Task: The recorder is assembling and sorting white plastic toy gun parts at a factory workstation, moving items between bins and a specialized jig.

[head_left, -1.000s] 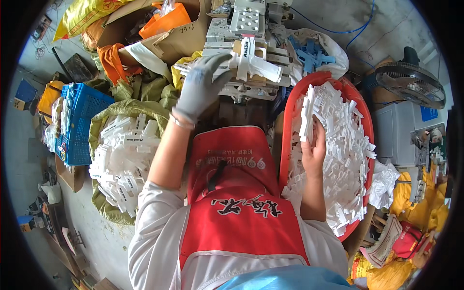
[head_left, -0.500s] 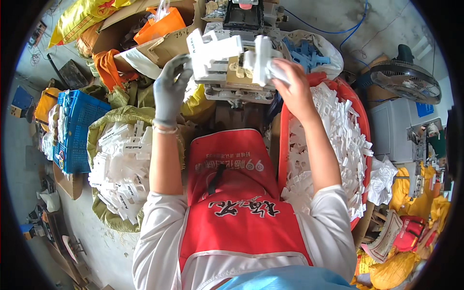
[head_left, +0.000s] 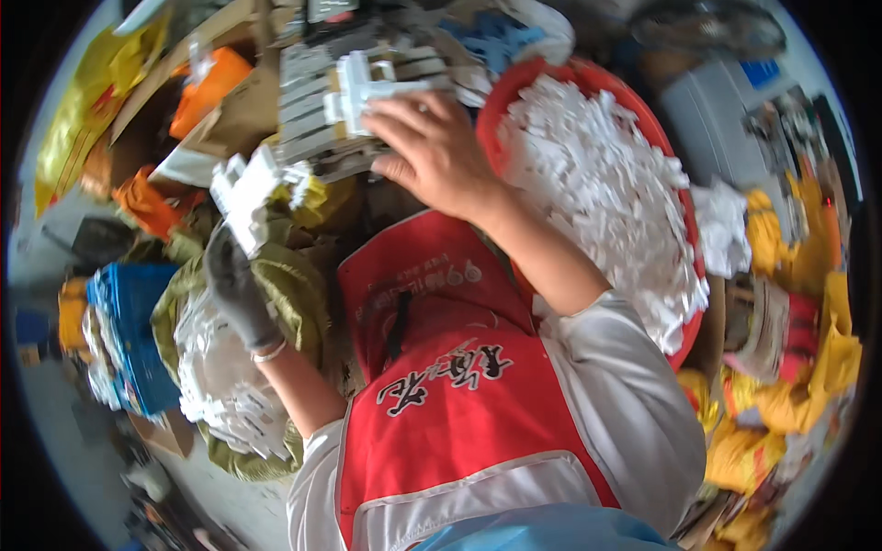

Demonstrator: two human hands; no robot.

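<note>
My left hand point(head_left: 237, 286), in a grey glove, holds a white plastic part point(head_left: 244, 200) over the mouth of a green woven sack point(head_left: 289, 275). Inside the sack lie many similar white pieces point(head_left: 213, 354). A second white plastic part point(head_left: 352, 90), roughly pistol-shaped, rests on the slatted metal bed of a machine point(head_left: 303, 115). My bare right hand point(head_left: 436, 151) reaches over that bed, its fingertips against the part's right side. Its fingers are stretched and the thumb stands apart. Motion blurs both hands somewhat.
A large red tub point(head_left: 684, 197) heaped with white plastic pieces point(head_left: 593, 174) stands to the right. Blue parts point(head_left: 491, 39) sit in a bag behind it, near a fan point(head_left: 707, 28). On the left are a blue crate point(head_left: 138, 335) and an open cardboard box point(head_left: 234, 110).
My left hand has moved left and down from the machine to the sack, carrying a white part. The white part from my right hand now lies on the machine bed. The view has turned.
</note>
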